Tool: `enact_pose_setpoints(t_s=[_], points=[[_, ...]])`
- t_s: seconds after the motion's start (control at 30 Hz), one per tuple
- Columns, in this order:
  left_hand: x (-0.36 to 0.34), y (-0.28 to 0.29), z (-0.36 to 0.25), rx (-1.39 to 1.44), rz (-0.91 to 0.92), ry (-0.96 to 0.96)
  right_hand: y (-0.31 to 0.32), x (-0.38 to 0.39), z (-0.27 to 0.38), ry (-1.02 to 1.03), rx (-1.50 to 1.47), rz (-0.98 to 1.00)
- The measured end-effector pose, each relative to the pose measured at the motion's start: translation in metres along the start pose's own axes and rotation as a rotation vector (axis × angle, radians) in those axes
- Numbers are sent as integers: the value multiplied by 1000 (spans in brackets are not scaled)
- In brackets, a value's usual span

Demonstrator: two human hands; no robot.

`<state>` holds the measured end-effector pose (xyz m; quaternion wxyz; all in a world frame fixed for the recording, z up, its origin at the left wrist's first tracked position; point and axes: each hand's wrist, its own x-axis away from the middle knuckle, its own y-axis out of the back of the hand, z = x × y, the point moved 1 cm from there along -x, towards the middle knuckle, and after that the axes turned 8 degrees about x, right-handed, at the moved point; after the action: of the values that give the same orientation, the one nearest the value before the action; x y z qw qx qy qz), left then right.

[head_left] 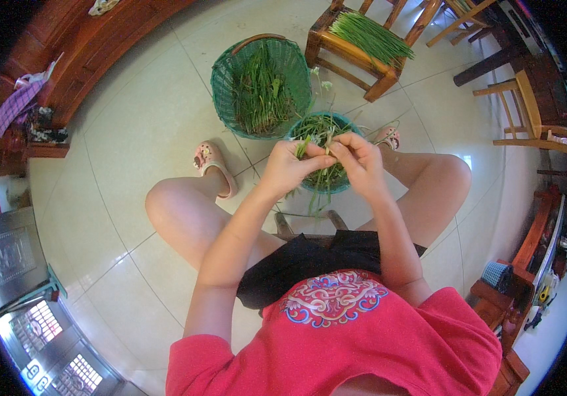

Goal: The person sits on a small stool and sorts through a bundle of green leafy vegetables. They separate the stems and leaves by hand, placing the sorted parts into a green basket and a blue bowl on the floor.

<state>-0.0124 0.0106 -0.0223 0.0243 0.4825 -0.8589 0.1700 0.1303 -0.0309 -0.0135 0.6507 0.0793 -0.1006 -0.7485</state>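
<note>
Both hands meet over a small teal basket (348,122) between my knees. My left hand (284,166) is closed in a pinch on a few green chives (302,146), whose ends poke out past the fingers. Fingertips of my right hand (362,165) pinch the same stalks, close to the left thumb. Loose, tangled chive scraps (325,179) fill the basket below, some drooping over its rim. Just beyond, to the left, a larger green woven basket (222,92) holds a heap of chives (261,96) with brownish ends.
A wooden chair (381,87) at the far side bears a neat bundle of chives (370,37). Another small wooden chair (527,109) is at the right. Dark wooden furniture (79,72) lines the far left. Pale tiles (125,191) cover the floor around my feet.
</note>
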Motion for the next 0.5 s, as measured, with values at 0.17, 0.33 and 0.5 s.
enact_pose_setpoints(t_s=[0.17,0.33,0.5], points=[[5,-2,-17,135,53,178,6,-2,-1,25,-14,80],[5,-2,-17,218,63,197,6,-2,2,-30,-81,130],[2,2,-9,248,73,248,6,-3,-4,76,9,64]])
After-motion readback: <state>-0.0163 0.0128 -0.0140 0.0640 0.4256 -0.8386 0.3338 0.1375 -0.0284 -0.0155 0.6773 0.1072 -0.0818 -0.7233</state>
